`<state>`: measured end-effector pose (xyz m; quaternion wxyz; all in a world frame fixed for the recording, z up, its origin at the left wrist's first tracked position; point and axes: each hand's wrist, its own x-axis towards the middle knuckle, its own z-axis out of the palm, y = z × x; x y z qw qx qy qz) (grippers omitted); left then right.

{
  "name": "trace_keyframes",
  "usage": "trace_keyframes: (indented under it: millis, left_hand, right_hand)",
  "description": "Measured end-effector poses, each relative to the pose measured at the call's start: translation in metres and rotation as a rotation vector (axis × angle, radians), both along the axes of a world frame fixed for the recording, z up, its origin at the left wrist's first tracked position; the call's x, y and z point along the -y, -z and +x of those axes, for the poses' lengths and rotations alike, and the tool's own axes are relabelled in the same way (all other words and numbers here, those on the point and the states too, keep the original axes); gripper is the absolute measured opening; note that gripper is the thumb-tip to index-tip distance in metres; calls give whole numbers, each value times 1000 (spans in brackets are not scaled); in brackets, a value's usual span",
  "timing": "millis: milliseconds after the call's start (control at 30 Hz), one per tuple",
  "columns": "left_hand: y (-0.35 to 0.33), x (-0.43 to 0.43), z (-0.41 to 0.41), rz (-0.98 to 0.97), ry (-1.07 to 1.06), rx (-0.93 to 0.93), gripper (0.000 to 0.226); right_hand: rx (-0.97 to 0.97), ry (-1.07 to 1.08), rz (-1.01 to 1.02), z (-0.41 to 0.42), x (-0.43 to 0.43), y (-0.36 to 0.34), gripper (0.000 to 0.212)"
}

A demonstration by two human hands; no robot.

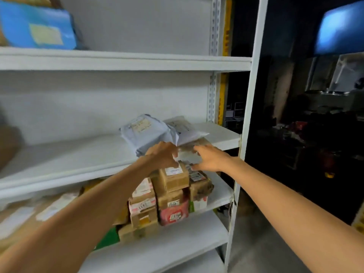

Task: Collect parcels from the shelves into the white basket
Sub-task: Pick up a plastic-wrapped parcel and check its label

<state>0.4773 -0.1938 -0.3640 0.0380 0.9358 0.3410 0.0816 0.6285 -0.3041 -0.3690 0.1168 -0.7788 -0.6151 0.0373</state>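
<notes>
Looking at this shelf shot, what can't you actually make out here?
- White basket: outside the head view.
- Label text on the grey mailer: blurred.
- Parcel under the left hand and right hand: mostly covered; grip unclear.
- Blue parcel: cut off by the top edge.

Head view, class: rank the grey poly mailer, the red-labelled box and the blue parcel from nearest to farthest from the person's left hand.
1. Grey poly mailer, on the middle shelf just beyond the left hand.
2. Red-labelled box, in the stack on the shelf below.
3. Blue parcel, far up on the top shelf, left side.
</notes>
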Motion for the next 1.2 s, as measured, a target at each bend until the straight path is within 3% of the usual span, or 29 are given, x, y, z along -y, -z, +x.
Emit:
trace_keyframes:
  millis: [100,267,567,733,1000,1200]
  left_hand:
    - [-8,-4,-27,33,-81,22,41]
    - [-22,-18,-63,15,-219,81,40]
    - [-37,-52,-116,43,-339,167,45]
    - [-38,-63,-118,29,-360,154,55]
    - [-32,-72,-108,-54,-401,245,54]
    - [-21,-79,-97,-194,-462,332,51]
  right_hand:
    - [10,-80,37,-12,-16,-6,52]
    - [25,-116,57,-16,-33,-23,58]
    - [29,-40,92,-32,-56,-41,44]
    - [-12,-10,154,-39,-67,-52,54]
    - [-61,-20,130,-28,-78,-45,61]
    - [-166,-39,147,-28,-102,-35,42]
